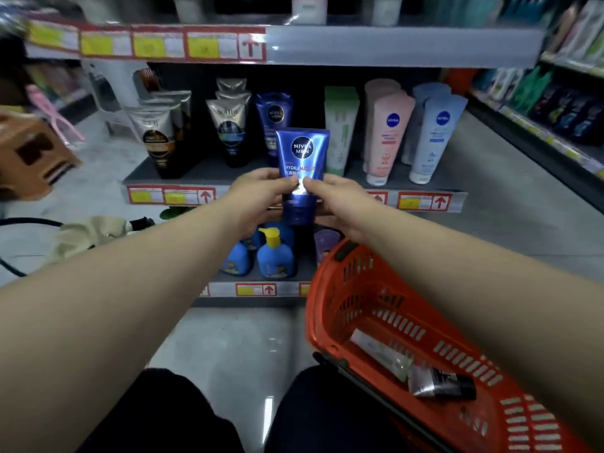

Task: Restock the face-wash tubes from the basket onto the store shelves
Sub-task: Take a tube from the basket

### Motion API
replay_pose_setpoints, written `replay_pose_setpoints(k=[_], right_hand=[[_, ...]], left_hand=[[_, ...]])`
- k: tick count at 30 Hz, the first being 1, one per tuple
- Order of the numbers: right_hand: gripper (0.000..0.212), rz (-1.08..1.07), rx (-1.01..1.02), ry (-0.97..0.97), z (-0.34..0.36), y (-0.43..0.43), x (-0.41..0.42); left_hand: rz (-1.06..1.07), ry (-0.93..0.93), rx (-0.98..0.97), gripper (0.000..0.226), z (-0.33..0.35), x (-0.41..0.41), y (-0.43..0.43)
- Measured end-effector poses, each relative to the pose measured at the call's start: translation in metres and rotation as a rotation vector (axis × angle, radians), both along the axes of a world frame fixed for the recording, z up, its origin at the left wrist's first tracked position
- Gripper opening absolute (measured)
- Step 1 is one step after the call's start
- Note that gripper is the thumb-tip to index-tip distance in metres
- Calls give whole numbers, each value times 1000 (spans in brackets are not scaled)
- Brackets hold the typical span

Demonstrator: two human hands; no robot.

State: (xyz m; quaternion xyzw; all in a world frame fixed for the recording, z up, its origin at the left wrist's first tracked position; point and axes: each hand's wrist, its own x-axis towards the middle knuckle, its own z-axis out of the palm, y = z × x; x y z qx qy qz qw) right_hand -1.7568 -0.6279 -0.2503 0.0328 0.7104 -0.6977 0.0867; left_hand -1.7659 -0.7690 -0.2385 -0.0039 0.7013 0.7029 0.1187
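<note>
While both hands, left hand (pixel 261 191) and right hand (pixel 336 199), pinch the blue Nivea Men tube (pixel 302 171) cap-down (label outward), it lines up with the matching tube (pixel 274 120) on the far shelf (pixel 202 173).

Glossy blue plastic tube (pixel 302 165); slotted orange plastic basket (pixel 425 322); smooth grey shelf (pixel 202 173).

A tube (pixel 302 171) stands before the shelf (pixel 202 171); the basket (pixel 356 289), lower right, seemingly contains two tubes (pixel 438 384).
</note>
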Motion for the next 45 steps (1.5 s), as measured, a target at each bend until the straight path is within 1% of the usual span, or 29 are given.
replay_pose_setpoints(k=[2,5,6,10,13,15,17,18,20,22,24,26,27,30,32,34,35,37,38,39,40,41,42,44,45], right_hand=[[10,-37,101,45,0,-11,-20],[24,-110,184,153,1,-26,-47],[26,-140,203,193,1,-30,-55],[16,-272,178,241,1,-46,-89],[28,-336,313,289,-6,-52,-108],[40,-338,323,290,-16,-54,-115],[45,-324,363,320,-21,-56,-115],[43,-308,396,347,-23,-56,-115],[40,-283,434,381,-25,-57,-117],[36,-318,435,406,-28,-58,-121],[22,-367,468,425,-34,-54,-126],[12,-367,503,401,-38,-51,-127],[13,-374,485,378,-39,-51,-127],[34,-427,395,321,-39,-51,-129],[46,-401,424,303,-38,-52,-130],[46,-371,482,307,-39,-52,-132],[45,-367,492,306,-39,-53,-132],[52,-355,459,291,-38,-54,-133],[62,-348,419,274,-36,-54,-134],[73,-335,374,257,-34,-54,-135],[80,-316,334,241,-31,-53,-136],[83,-294,316,225,-29,-52,-138],[81,-271,318,206,-26,-52,-140],[73,-228,328,168,-22,-51,-145],[70,-207,337,151,-21,-52,-147]], left_hand=[[49,26,3,13,2,-18,-8],[101,80,-35,20,2,-47,-15],[112,106,-49,22,2,-58,-17],[150,210,-85,38,-2,-99,-23],[114,214,-76,51,-5,-118,-24],[83,199,-41,55,-9,-124,-23],[21,202,-41,62,-14,-129,-22],[-27,218,-70,61,-16,-131,-21],[-94,248,-130,49,-23,-134,-20],[-88,267,-138,46,-29,-140,-22],[-69,288,-154,43,-34,-145,-25],[-57,316,-199,37,-36,-146,-25],[-42,330,-219,37,-36,-146,-25],[21,316,-238,39,-39,-145,-25],[56,333,-278,37,-40,-142,-27],[80,370,-334,40,-39,-140,-31],[81,366,-337,46,-38,-140,-33],[71,306,-293,73,-38,-145,-37],[55,267,-260,88,-37,-148,-38],[27,238,-240,98,-36,-151,-38],[-5,229,-229,101,-37,-155,-38],[-30,225,-224,98,-37,-159,-37],[-47,223,-219,92,-37,-163,-37],[-86,205,-199,85,-35,-167,-36],[-113,190,-189,85,-35,-168,-34]])
